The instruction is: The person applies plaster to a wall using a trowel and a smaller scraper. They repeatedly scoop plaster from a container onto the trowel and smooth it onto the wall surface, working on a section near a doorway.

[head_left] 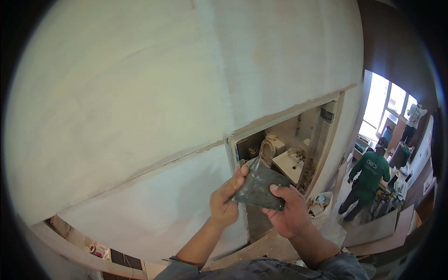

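My left hand (224, 203) grips the left edge of a dark grey, dust-smudged square sheet (256, 186), perhaps sandpaper, with its fingertips near the upper corner. My right hand (291, 217) holds the right side, thumb on top and fingers underneath. The sheet is raised in front of a pale, patchily coated wall (140, 84). Behind it, an open doorway (339, 116) shows a small bathroom with a toilet (269, 145) and a white basin (285, 165).
A wooden plank (261, 247) lies below me. At right, a person in green (368, 172) stands among clutter, with other people near a bright window (375, 98). Boards (373, 233) and a filled sack (317, 210) are lower right. A low opening (95, 250) shows items at bottom left.
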Demonstrator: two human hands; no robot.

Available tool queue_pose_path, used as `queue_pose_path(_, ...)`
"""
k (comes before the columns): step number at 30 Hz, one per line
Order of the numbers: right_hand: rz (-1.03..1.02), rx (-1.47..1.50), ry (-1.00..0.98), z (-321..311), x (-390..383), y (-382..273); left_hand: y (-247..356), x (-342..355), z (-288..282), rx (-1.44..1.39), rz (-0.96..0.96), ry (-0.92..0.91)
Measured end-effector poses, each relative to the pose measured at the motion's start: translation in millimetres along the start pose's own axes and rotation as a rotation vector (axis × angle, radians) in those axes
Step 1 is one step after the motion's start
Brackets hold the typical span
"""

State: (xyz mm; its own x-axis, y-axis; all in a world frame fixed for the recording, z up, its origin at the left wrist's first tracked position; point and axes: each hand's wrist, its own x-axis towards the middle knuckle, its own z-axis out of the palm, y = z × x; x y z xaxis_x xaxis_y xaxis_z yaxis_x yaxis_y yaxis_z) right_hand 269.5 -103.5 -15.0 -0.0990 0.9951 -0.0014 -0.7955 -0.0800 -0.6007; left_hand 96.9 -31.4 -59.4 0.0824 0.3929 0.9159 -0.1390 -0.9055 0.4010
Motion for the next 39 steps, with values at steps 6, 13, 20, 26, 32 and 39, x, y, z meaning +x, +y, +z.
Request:
queue_pose_path(6, 0.047, -0.19, -0.085, -23.0, 22.9, -11.5, -3.7, 11.3, -23.1, 0.257, 0.099, -0.237)
queue_pose_path(13, 0.309, 0.059, -0.275, -32.8, 48.5, -45.3, 12.5, 23.6, -23.0, 0.528, 0.105, -0.281)
queue_pose_path(20, 0.285, 0.014, -0.297, -30.3, 73.4, -63.6, 1.2, 25.1, -20.5, 0.683, 0.074, -0.248)
queue_pose_path(26, -0.332, -0.224, -0.386, 10.9, 122.4, -164.0, 8.0, 1.3, -47.1, 0.613, -0.268, -0.297)
queue_pose_path(32, -1.177, -1.028, -0.252, 221.0, 109.0, -343.6, 9.0, -9.4, -112.4, 0.047, -1.0, -0.225)
queue_pose_path(39, -1.44, -1.491, 0.154, 344.9, 170.2, -451.4, -54.0, -11.3, -147.2, -0.179, -0.898, -0.524)
